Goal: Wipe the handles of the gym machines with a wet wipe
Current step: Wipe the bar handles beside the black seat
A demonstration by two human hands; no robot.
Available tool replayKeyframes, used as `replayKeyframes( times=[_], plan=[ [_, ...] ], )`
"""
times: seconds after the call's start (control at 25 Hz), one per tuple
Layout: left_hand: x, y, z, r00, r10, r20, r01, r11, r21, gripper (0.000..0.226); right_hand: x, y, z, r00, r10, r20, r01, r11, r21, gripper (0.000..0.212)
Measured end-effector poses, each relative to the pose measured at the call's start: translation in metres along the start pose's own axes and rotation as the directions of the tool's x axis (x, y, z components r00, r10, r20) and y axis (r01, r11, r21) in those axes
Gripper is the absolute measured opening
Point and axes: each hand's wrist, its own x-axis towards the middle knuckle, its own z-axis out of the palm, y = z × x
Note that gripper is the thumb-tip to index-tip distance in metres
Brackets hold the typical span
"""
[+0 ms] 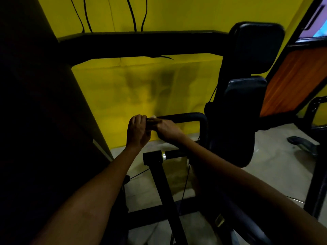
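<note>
A black padded machine handle (184, 116) runs horizontally in the middle of the view and bends down at its right end. My left hand (138, 129) is curled around the handle's left tip. My right hand (166, 128) sits just to its right, gripping the handle with a small pale wet wipe (153, 117) that peeks out above the fingers. Most of the wipe is hidden under my hands. The scene is dim.
Black back pads (254, 50) of the machine stand to the right of the handle. A lower black bar with a chrome ring (163, 155) lies below my hands. A thick black frame beam (134, 45) crosses above. Behind is a yellow wall (141, 89); an orange panel (290, 82) stands at right.
</note>
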Motion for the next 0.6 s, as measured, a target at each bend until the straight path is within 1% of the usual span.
replayKeyframes(
  times=[0.04, 0.08, 0.16, 0.2, 0.28, 0.36, 0.4, 0.44, 0.52, 0.6],
  plan=[
    [0.000, -0.001, 0.001, 1.000, 0.008, -0.019, -0.008, 1.000, -0.008, 0.030, -0.002, 0.000, 0.002, 0.999, -0.016, -0.031, 0.016, 1.000, 0.002, 0.029],
    [0.000, -0.003, 0.002, 1.000, 0.006, -0.028, -0.006, 1.000, -0.016, 0.033, -0.008, 0.007, 0.001, 1.000, 0.004, -0.031, -0.004, 1.000, 0.009, 0.029],
    [0.000, -0.003, 0.005, 0.999, -0.016, -0.041, 0.015, 1.000, -0.021, 0.043, -0.028, 0.031, -0.005, 0.994, 0.102, -0.043, -0.101, 0.995, 0.021, 0.037],
    [0.000, -0.002, 0.005, 0.998, -0.027, -0.054, 0.027, 1.000, -0.009, 0.044, -0.039, 0.046, -0.009, 0.982, 0.166, -0.091, -0.165, 0.986, 0.020, 0.042],
    [0.001, 0.000, 0.007, 0.995, -0.052, -0.084, 0.055, 0.998, 0.036, 0.042, -0.059, 0.071, -0.018, 0.934, 0.303, -0.188, -0.304, 0.952, 0.029, 0.047],
    [0.002, 0.005, 0.007, 0.992, -0.095, -0.084, 0.101, 0.993, 0.067, 0.041, -0.060, 0.073, -0.018, 0.889, 0.382, -0.251, -0.386, 0.922, 0.036, 0.041],
    [0.003, 0.008, 0.006, 0.992, -0.105, -0.075, 0.111, 0.990, 0.083, 0.044, -0.053, 0.065, -0.015, 0.881, 0.389, -0.271, -0.392, 0.919, 0.045, 0.039],
    [0.003, 0.010, 0.006, 0.993, -0.093, -0.067, 0.099, 0.990, 0.104, 0.050, -0.043, 0.051, -0.011, 0.887, 0.373, -0.270, -0.374, 0.926, 0.052, 0.038],
    [0.006, 0.013, 0.005, 0.999, 0.012, -0.034, -0.007, 0.991, 0.136, 0.063, -0.022, 0.019, 0.001, 0.939, 0.249, -0.239, -0.248, 0.968, 0.031, 0.039],
    [0.010, 0.016, 0.004, 0.993, 0.107, 0.056, -0.114, 0.984, 0.138, 0.064, -0.013, 0.004, 0.004, 0.976, 0.134, -0.170, -0.140, 0.990, -0.020, 0.041]
  ],
)
